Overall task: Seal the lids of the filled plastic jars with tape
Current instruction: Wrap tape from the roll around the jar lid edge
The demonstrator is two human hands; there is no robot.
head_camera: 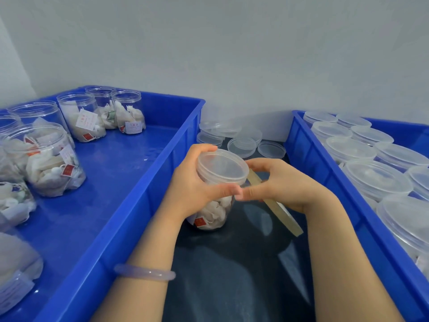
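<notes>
Dark tabletop [232, 275], left hand [192, 182] gripping lidded jar [220, 170], right hand [285, 184] holding tape roll [278, 210]

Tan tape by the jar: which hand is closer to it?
Right. The right hand is curled over the tan tape, holding it. The left hand grips the jar on the side away from the tape.
</notes>
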